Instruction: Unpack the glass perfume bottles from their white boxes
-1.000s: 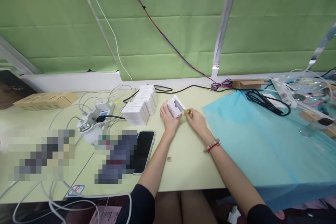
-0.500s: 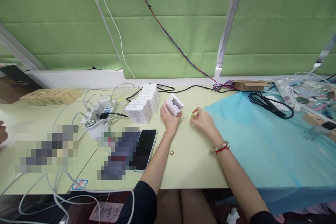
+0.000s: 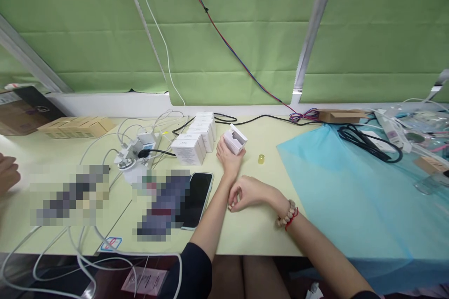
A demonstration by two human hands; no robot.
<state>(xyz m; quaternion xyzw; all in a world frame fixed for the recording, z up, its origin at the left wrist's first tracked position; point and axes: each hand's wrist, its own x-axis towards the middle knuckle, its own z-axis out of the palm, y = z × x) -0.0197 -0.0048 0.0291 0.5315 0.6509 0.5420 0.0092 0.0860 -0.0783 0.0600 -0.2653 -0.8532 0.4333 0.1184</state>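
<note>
Bright, even light, soft shadows; edges bend, two patches pixelated.

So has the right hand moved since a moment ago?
Yes. The right hand has pulled back toward the person, away from the small gold cap now standing alone on the table, and sits beside the left forearm, level with the phone.

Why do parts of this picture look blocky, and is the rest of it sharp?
Head view: two patches on the pale green table are pixelated into squares, left of the black smartphone; the rest is fairly sharp under soft, even light, with faint shadows. The wide lens bows the table edge and the silver window posts.
</note>
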